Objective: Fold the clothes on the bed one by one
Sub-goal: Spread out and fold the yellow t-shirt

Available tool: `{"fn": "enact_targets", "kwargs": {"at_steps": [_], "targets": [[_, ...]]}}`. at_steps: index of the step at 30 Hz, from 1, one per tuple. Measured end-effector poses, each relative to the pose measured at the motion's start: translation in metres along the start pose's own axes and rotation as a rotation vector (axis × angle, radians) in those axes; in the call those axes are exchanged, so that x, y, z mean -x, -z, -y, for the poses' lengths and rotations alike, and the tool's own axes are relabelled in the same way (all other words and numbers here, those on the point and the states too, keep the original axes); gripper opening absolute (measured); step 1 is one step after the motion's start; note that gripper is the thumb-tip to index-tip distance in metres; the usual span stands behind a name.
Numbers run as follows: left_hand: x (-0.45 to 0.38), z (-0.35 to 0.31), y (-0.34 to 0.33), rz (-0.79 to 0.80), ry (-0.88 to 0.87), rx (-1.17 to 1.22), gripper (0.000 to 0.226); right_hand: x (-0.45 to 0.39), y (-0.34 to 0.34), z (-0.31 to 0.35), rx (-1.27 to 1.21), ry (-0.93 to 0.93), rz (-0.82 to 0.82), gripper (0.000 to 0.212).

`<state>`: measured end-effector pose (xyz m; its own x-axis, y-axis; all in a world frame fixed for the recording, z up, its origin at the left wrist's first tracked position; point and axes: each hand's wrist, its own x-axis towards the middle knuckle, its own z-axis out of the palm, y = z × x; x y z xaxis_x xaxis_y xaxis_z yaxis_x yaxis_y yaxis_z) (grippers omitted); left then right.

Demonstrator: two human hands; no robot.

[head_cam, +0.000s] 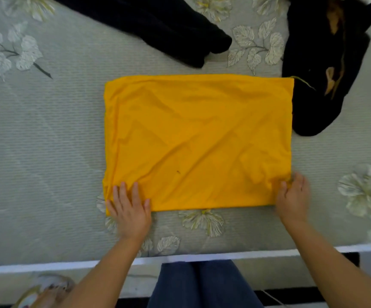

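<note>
The bed (46, 134) fills most of the view, covered in a pale grey-green ribbed spread with a white flower and leaf pattern; its white edge runs along the near side. In the middle lies a yellow cloth (198, 141), folded into a wide rectangle and lightly creased, flat on the spread. Beyond it are two dark garments — a black piece (158, 25) stretching in from the far left, and a black garment with brown marks (326, 70) at the far right, touching the yellow cloth's far right corner. Below the bed edge, blue trousers (202, 283) show on the person's legs. The left hand (131, 210) rests flat on the cloth's near left corner, fingers straight and spread. The right hand (293, 196) is at the near right corner — its grip curled, pinching the bunched fabric there.
</note>
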<state>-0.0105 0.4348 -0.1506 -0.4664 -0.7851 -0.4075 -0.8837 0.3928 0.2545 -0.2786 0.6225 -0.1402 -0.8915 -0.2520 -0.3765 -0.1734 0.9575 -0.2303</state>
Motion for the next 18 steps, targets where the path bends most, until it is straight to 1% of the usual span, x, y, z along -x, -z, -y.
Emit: {"fn": "enact_targets", "kwargs": {"at_steps": [2, 3, 5, 6, 8, 11, 13, 16, 18], "targets": [[0.009, 0.007, 0.002, -0.086, 0.128, 0.063, 0.065, 0.001, 0.004, -0.009, -0.097, -0.078, 0.012, 0.027], [0.009, 0.01, 0.005, -0.114, 0.222, 0.119, 0.058, 0.001, 0.005, -0.016, -0.114, -0.105, 0.041, 0.021], [0.001, 0.018, 0.01, -0.171, 0.435, 0.239, 0.044, 0.002, 0.004, -0.023, -0.141, -0.156, 0.07, 0.024], [-0.003, 0.022, 0.012, -0.181, 0.506, 0.273, 0.036, 0.003, 0.005, -0.025, -0.164, -0.184, 0.061, 0.025], [-0.008, 0.029, 0.016, -0.19, 0.53, 0.341, 0.029, 0.002, 0.008, -0.024, -0.191, -0.241, 0.011, 0.027], [-0.01, 0.036, 0.02, -0.24, 0.582, 0.442, 0.029, -0.004, 0.015, -0.03, -0.146, -0.276, -0.032, 0.029], [-0.006, 0.043, 0.021, -0.202, 0.61, 0.353, 0.032, -0.008, 0.018, -0.036, -0.098, -0.273, -0.019, 0.029], [0.002, 0.053, 0.018, -0.065, 0.572, 0.176, 0.035, -0.015, 0.021, -0.043, -0.03, -0.274, 0.016, 0.029], [0.008, 0.051, 0.015, 0.018, 0.579, 0.098, 0.035, -0.019, 0.023, -0.043, 0.014, -0.282, 0.033, 0.028]]}}
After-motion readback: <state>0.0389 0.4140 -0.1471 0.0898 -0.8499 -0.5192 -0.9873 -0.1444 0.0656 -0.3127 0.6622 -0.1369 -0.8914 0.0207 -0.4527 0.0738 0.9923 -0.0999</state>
